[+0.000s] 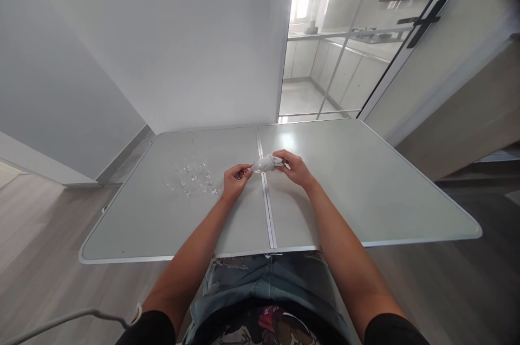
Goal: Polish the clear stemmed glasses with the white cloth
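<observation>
Over the middle seam of the grey folding table (357, 182), both my hands meet. My right hand (296, 168) pinches a small white cloth-like object (266, 163) by its right end. My left hand (235, 178) is curled, its fingertips touching the object's left end, and something small and shiny shows in its palm. I cannot make out what that is. A cluster of several small clear glassy pieces (192, 177) lies on the table just left of my left hand.
A white wall rises behind the table. A glass sliding door (349, 36) with a black handle stands at the back right. A white cable (69, 319) runs at the lower left. Wood floor surrounds the table.
</observation>
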The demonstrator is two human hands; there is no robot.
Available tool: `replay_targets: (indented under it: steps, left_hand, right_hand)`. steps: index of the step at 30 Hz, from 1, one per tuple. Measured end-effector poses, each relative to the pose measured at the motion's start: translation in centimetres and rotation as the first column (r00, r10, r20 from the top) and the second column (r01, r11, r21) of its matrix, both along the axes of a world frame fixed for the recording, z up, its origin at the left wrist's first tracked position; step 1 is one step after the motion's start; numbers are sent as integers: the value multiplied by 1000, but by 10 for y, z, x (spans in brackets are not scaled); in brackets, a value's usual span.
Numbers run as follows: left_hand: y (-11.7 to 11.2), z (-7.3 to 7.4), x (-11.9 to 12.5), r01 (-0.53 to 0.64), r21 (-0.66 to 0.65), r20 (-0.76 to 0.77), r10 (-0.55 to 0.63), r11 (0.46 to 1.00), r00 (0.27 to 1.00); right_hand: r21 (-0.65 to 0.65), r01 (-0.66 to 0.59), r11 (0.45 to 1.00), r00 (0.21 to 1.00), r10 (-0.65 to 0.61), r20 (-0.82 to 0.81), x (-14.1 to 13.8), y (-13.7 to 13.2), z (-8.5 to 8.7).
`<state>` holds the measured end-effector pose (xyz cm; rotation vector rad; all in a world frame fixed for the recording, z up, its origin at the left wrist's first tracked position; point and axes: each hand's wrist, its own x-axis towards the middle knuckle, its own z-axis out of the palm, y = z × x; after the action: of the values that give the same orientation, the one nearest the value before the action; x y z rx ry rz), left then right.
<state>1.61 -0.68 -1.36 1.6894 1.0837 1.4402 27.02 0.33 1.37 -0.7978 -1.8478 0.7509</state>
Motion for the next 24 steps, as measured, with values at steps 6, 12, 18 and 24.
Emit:
replay_targets:
  steps: [6,12,18,24]
  left_hand:
    - [-6,5,2,42,149,-173,-16,988,985]
    - [-7,4,3,68,256,-252,-1,964,968]
    - [-10,5,3,100,113,-164,-80,989,983]
    - [2,-1,0,131,-200,134,-106,971,985]
  right_hand:
    - [-169,-47,984,997,36,-65,2,2,-5]
    - [-349,-167,922,972,95,-213,-4,-6,8]
    - [-399,-248,883,964,186,-189,2,-9,11]
    - [-45,20,999,996,-16,92,-8,-5,-3]
